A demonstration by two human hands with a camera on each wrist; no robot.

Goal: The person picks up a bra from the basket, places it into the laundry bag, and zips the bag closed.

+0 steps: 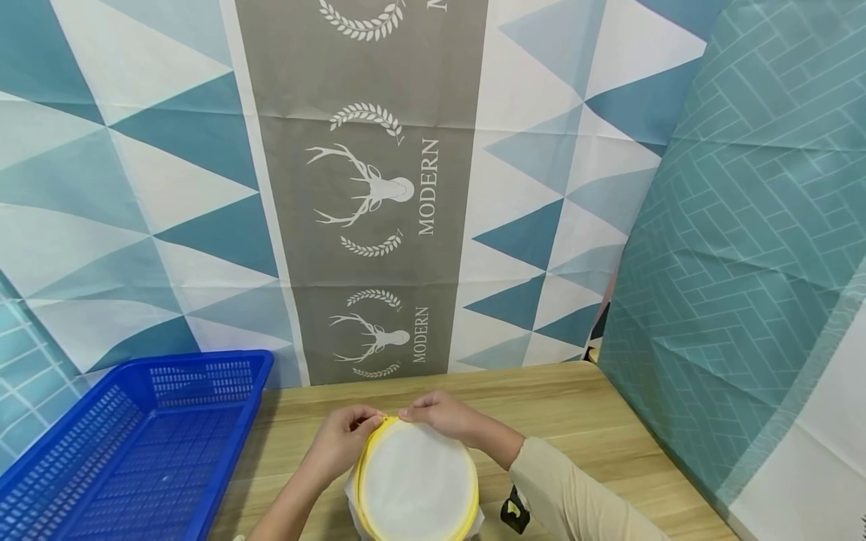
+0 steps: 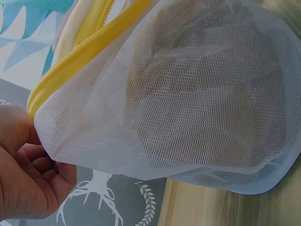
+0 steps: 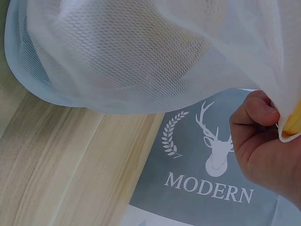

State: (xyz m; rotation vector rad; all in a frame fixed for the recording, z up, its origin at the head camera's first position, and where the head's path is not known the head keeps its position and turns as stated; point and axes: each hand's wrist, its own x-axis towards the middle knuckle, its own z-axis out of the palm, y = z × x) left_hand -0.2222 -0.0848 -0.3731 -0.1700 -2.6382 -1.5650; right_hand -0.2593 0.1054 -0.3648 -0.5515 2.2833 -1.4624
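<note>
A white mesh laundry bag [image 1: 419,481] with a round top stands at the table's front, and yellow zipper trim [image 1: 473,492] runs around its rim. At the rim's far side my left hand [image 1: 345,439] pinches the edge between thumb and fingers. Just to the right of it, my right hand [image 1: 443,417] grips the same rim. In the left wrist view, the yellow zipper [image 2: 80,54] slants up from the left hand, and a tan shape shows through the mesh. The right wrist view has the right hand's curled fingers [image 3: 258,113] at the bag's edge.
A blue plastic basket [image 1: 253,421] with slotted walls stands on the left of the wooden table [image 1: 561,391]. A small black item [image 1: 516,512] lies by the right sleeve. Patterned sheets [image 1: 379,248] hang behind the table and at the right side.
</note>
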